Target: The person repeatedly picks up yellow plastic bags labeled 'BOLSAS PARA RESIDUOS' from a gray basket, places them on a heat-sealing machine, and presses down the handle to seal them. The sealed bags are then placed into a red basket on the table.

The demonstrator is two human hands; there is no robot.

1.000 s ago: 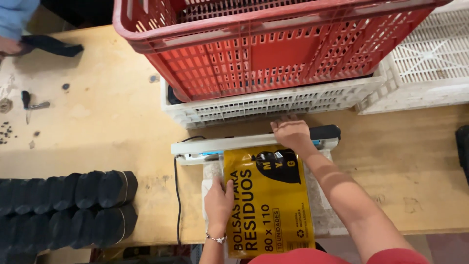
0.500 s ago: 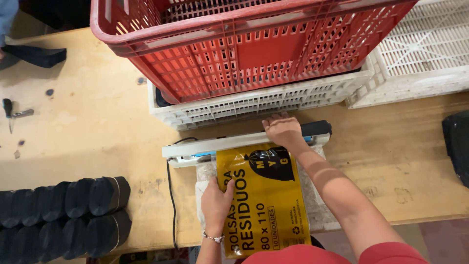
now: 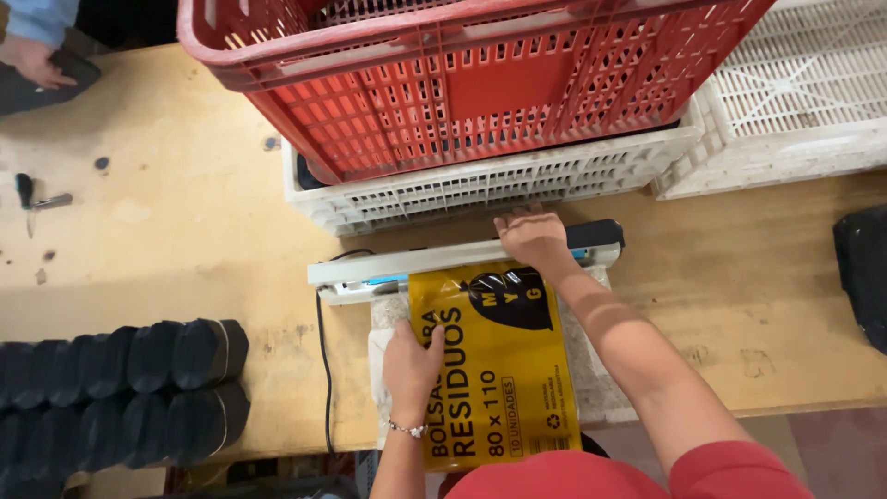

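Heat sealer (image 3: 407,268): long white bar unit with a black end, lying on the wooden workbench (image 3: 166,249); taken as landmark.

Right hand (image 3: 531,238): flat, palm down on the sealer's bar near the black end, fingers extended, gripping nothing.

Yellow packet (image 3: 499,370): printed plastic pack, top edge under the sealer's bar, body extending toward the person over a pale pad.

Left hand (image 3: 411,365): pressed on the packet's left edge, fingers loosely curled.

Beyond the sealer: white crate (image 3: 499,185) carrying a red crate (image 3: 443,74).

Left of the sealer: rows of black rolls (image 3: 120,388).
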